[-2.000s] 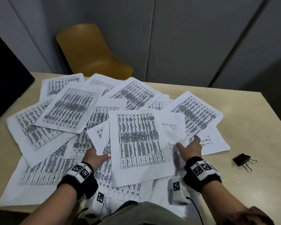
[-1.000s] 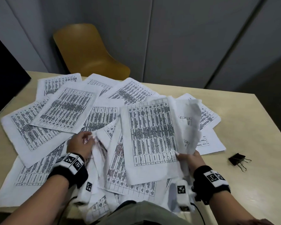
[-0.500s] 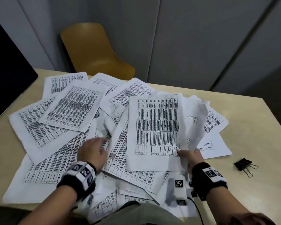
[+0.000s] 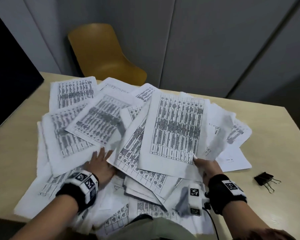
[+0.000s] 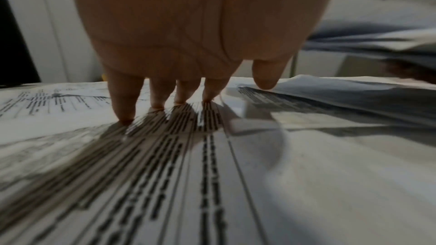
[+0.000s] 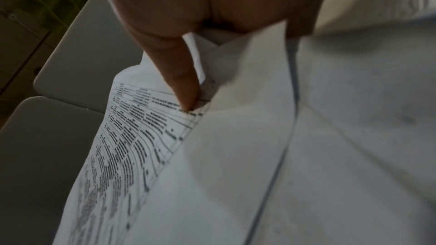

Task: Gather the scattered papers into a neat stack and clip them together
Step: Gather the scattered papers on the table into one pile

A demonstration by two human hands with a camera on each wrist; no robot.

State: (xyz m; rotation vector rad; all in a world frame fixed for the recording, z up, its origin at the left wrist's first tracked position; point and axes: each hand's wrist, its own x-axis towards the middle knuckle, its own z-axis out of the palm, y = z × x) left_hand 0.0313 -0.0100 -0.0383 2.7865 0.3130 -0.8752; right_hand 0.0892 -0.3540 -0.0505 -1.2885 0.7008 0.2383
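Right hand (image 4: 206,168) grip: thumb on top, fingers underneath and hidden, pinching the near right corner of a raised bundle of sheets (image 4: 177,129); the right wrist view shows the thumb (image 6: 181,81) pressed on a printed table with several loose sheet edges fanned beside it, so the bundle is not squared. How many sheets are in the grip cannot be told. Left hand (image 4: 100,167) grip: none; fingers (image 5: 125,100) straight and spread, tips pressing flat on a printed sheet just left of the raised bundle, thumb lifted clear of the paper. Outward from the hands: the scattered papers (image 4: 73,129) lie overlapping at many angles across the surface (image 4: 275,135), some reaching the far side, some hanging over the near edge toward the person's lap. Left-side sheets appear motion-blurred. The binder clip (image 4: 264,178) lies on bare surface to the right, well apart from the papers, untouched, handles splayed. A yellow chair (image 4: 104,54) stands beyond the far edge. Progress, as judged: early gathering stage. Partial bundle started under the right hand; most sheets not yet collected. Remaining: pull in the left and far sheets, tap edges square, then fetch the clip and fasten it.
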